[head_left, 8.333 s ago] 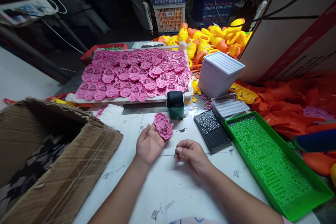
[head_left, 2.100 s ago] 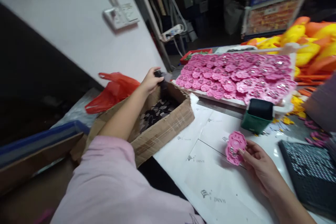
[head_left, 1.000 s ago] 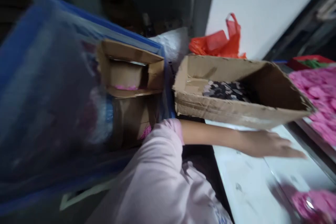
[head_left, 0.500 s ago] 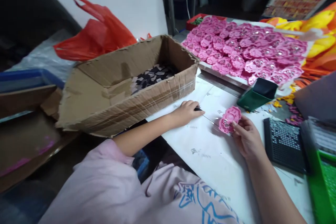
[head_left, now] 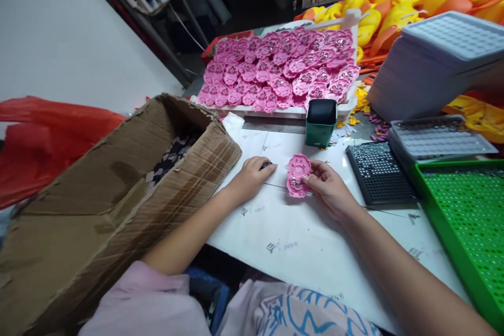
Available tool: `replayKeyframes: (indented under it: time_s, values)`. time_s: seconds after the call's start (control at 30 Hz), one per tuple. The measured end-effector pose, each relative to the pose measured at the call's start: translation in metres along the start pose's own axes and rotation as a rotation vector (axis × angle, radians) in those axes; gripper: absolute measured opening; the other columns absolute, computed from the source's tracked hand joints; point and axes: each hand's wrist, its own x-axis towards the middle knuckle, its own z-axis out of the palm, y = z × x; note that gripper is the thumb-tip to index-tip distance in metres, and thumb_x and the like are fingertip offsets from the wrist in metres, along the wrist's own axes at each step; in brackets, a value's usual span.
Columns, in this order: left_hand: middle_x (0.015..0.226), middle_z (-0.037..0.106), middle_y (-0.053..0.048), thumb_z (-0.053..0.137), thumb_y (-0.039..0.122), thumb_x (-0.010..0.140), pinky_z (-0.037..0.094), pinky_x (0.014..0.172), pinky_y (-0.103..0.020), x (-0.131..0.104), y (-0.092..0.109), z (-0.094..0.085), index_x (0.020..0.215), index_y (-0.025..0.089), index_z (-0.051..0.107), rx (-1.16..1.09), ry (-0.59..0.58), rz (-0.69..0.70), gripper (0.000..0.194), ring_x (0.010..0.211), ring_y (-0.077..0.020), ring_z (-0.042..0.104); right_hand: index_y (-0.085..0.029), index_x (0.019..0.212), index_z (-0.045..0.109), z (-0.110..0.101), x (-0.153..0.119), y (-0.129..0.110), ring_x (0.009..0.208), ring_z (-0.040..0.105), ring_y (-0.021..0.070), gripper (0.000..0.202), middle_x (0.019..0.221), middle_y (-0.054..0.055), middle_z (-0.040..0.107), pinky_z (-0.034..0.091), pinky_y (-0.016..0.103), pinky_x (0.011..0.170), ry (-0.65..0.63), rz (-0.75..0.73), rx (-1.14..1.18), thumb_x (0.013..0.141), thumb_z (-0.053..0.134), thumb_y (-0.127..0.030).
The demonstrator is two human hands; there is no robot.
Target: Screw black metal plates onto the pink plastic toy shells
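Observation:
My right hand [head_left: 328,189] pinches a pink plastic piece [head_left: 298,174] by its right edge, thumb on top. The piece has a scalloped outline, with shiny round metal bits in its lower half. To the left, my left hand [head_left: 252,176] is closed around a small black object [head_left: 266,164]; most of it is hidden by the fingers, so its kind is unclear. Both hands are over a white printed sheet [head_left: 252,236] on the table, a short gap apart. Beyond them stands a dark green square cup [head_left: 321,123].
At the left, a cardboard box [head_left: 98,194] holds small black and grey pieces. A white tray [head_left: 275,111] of similar pink pieces lies at the back. On the right are a black gridded tray [head_left: 380,173], a green tray [head_left: 464,231] and stacked pale trays [head_left: 437,58]. Yellow-orange plastic parts [head_left: 429,0] lie behind.
The view has swung to the right, bringing the green tray and pale trays further in. The pink piece is now more upright and a little nearer my left hand. Both hands keep their grip.

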Motion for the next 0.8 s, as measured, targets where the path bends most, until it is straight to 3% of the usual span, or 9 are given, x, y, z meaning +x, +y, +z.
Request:
replayKeyframes:
  time_s: [0.33,0.43,0.63,0.8]
  values:
    - [0.108,0.059,-0.010,0.043,0.018,0.094,0.044,0.092,-0.039,0.101,-0.021,0.027,0.121,0.020,0.059,-0.149,0.156,-0.034,0.032,0.102,-0.0224,0.053,-0.019,0.104,0.059,0.001,0.002,0.000,0.081,0.062,0.0140,0.055,0.096,0.005,0.066,0.052,0.027,0.071,-0.045,0.017,0.037,0.058,0.086,-0.030]
    - [0.110,0.059,-0.010,0.048,0.015,0.089,0.043,0.094,-0.040,0.120,-0.022,0.033,0.124,0.020,0.056,-0.211,0.224,-0.058,0.036,0.105,-0.0236,0.054,-0.019,0.105,0.059,0.002,0.003,0.001,0.082,0.062,0.0144,0.054,0.098,0.006,0.066,0.052,0.027,0.071,-0.055,0.013,0.047,0.059,0.085,-0.030]
    - [0.123,0.051,-0.009,0.070,0.021,0.075,0.043,0.100,-0.040,0.117,-0.026,0.034,0.132,0.024,0.043,-0.351,0.330,-0.095,0.063,0.116,-0.0239,0.052,-0.018,0.106,0.059,0.002,0.004,0.004,0.080,0.062,0.0137,0.051,0.095,0.005,0.066,0.052,0.026,0.070,-0.075,0.004,0.080,0.062,0.083,-0.028]
    - [0.131,0.049,-0.010,0.080,0.024,0.066,0.040,0.107,-0.042,0.109,-0.030,0.029,0.128,0.025,0.049,-0.418,0.281,-0.083,0.070,0.127,-0.0257,0.048,-0.018,0.105,0.059,0.003,0.003,0.002,0.079,0.062,0.0131,0.049,0.093,0.005,0.066,0.052,0.025,0.069,-0.068,0.016,0.106,0.062,0.082,-0.027]
